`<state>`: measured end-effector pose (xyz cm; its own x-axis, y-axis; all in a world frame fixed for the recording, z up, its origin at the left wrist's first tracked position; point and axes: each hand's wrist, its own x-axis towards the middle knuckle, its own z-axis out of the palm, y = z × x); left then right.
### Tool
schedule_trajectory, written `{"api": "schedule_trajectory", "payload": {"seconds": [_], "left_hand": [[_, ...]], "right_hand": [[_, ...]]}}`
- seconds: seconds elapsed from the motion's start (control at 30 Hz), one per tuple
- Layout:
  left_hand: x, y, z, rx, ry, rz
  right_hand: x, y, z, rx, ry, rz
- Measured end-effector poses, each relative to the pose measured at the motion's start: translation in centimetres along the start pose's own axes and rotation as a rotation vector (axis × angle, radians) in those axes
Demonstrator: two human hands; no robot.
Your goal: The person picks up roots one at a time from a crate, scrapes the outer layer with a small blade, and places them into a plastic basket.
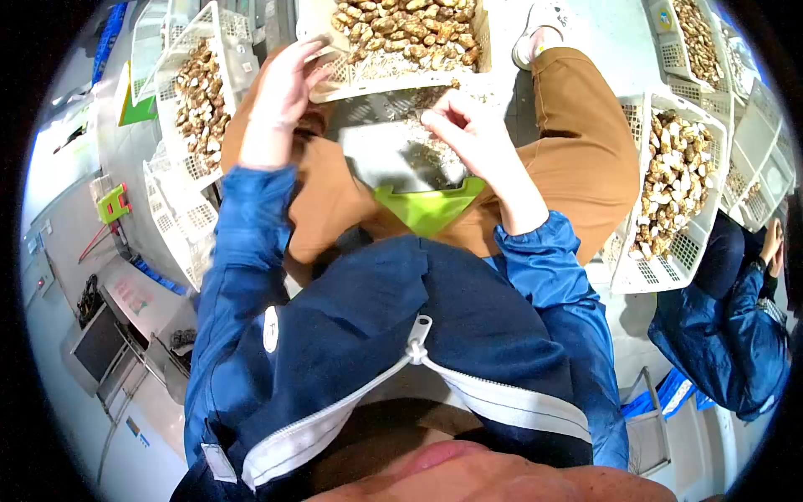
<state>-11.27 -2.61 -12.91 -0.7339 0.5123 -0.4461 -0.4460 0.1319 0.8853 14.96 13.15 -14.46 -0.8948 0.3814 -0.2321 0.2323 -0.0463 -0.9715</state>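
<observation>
My left hand (284,86) is at the left front corner of a white crate (393,84), its fingers apart and nothing visible in them. Brown and white mushroom pieces (410,33) fill the crate, with small pale trimmings near its front edge. My right hand (465,125) hangs over a bin (381,155) between my knees, thumb and fingers pinched together; what they hold, if anything, is too small to make out. Scraps (435,151) lie in the bin, which has a green front edge (431,207).
White crates of mushroom pieces stand at the left (201,109) and right (676,188), with more at the upper right (696,42). A co-worker in a blue sleeve (728,335) sits at the far right. A lime-green object (111,203) is at the left.
</observation>
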Motion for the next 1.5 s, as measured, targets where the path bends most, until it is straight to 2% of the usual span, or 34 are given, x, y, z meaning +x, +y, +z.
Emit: {"api": "schedule_trajectory", "payload": {"seconds": [0.03,0.07,0.1,0.13,0.17,0.23,0.27,0.3,0.37,0.4,0.43,0.5,0.53,0.57,0.63,0.67,0.7,0.73,0.77,0.8,0.87,0.97,1.0,1.07,1.17,1.2,1.23,1.3,1.37,1.43,1.5], "left_hand": [[3.8,-1.6,1.0,0.452,-0.072,0.085],[10.0,-6.2,-0.2,0.745,-0.101,0.198],[12.3,-8.0,1.4,0.988,-0.068,0.231],[14.6,-9.8,1.9,1.293,-0.018,0.528],[18.0,-12.4,1.2,1.300,-0.069,0.479],[17.9,-13.8,2.0,1.441,0.018,0.571],[18.0,-14.2,2.3,1.418,0.050,0.540],[17.9,-14.5,2.3,1.396,0.087,0.629],[17.8,-14.3,1.9,1.410,0.122,0.538],[17.4,-13.8,1.5,1.320,0.080,0.587],[17.2,-13.3,1.4,1.379,0.118,0.700],[14.6,-10.3,1.9,1.102,-0.048,0.334],[12.3,-9.0,2.3,1.137,-0.022,0.428],[9.8,-7.3,3.1,0.991,-0.146,0.425],[4.3,-5.3,4.8,0.584,-0.262,0.277],[0.7,-3.4,6.0,0.491,-0.285,0.076],[-2.5,-1.9,7.0,0.392,-0.305,-0.123],[-4.6,-1.7,7.2,0.298,-0.386,-0.125],[-6.7,-1.4,7.3,0.335,-0.391,-0.132],[-8.7,-1.0,7.7,0.326,-0.402,-0.135],[-11.7,-0.5,8.0,0.328,-0.400,-0.130],[-14.4,-0.6,8.0,0.335,-0.321,-0.006],[-15.2,-0.2,8.2,0.369,-0.320,-0.015],[-15.5,-0.8,8.0,0.429,-0.350,0.105],[-16.2,-0.1,7.7,0.485,-0.394,0.022],[-16.4,0.1,7.8,0.491,-0.406,0.008],[-16.4,0.2,7.8,0.497,-0.417,-0.008],[-16.2,-0.3,7.9,0.539,-0.437,0.172],[-15.9,-0.7,8.0,0.671,-0.416,0.351],[-16.2,-0.7,8.4,0.719,-0.373,0.346],[-16.0,-0.8,8.2,0.695,-0.373,0.326]], "right_hand": [[0.0,-0.4,-0.4,-0.042,0.005,0.024],[-0.1,-0.5,-0.5,0.002,0.010,0.057],[0.0,-0.4,-0.8,0.045,0.012,0.092],[0.3,0.1,-1.0,-0.082,0.048,0.048],[0.7,0.4,-1.2,-0.047,0.061,0.079],[1.1,0.8,-1.3,0.026,0.083,0.144],[1.3,0.9,-1.4,0.014,0.087,0.112],[1.5,0.9,-1.5,0.042,0.074,0.121],[1.7,0.2,-1.4,0.103,0.038,0.134],[1.6,0.0,-1.3,0.125,0.040,0.116],[1.6,-0.1,-1.4,0.118,0.047,0.112],[1.3,-0.4,-1.6,0.100,0.070,0.095],[1.3,-0.4,-1.6,0.086,0.096,0.072],[1.1,-0.6,-1.7,0.093,0.110,0.061],[0.8,-1.1,-2.1,0.102,0.132,0.040],[0.7,-0.8,-2.1,0.045,0.166,-0.082],[0.6,-0.7,-1.6,0.099,0.160,-0.091],[0.7,-0.6,-1.4,0.092,0.172,-0.224],[0.3,-0.7,-1.2,0.086,0.184,-0.356],[-0.7,-1.8,-1.3,0.181,0.091,-0.246],[-1.7,-1.9,-0.9,0.170,0.043,-0.285],[-2.6,-2.3,-0.9,0.078,0.016,-0.410],[-2.9,-2.4,-0.9,0.076,0.017,-0.436],[-3.4,-3.0,-0.9,-0.004,0.033,-0.539],[-4.0,-3.4,-1.1,0.014,-0.009,-0.456],[-4.5,-3.8,-0.9,0.225,-0.039,-0.160],[-4.6,-3.9,-1.0,0.245,-0.044,-0.121],[-4.6,-4.0,-1.4,0.286,-0.054,-0.042],[-4.1,-3.4,-1.0,0.189,-0.021,-0.295],[-3.7,-3.0,-0.8,-0.026,0.012,-0.471],[-3.6,-3.0,-1.2,0.147,-0.021,-0.290]]}}
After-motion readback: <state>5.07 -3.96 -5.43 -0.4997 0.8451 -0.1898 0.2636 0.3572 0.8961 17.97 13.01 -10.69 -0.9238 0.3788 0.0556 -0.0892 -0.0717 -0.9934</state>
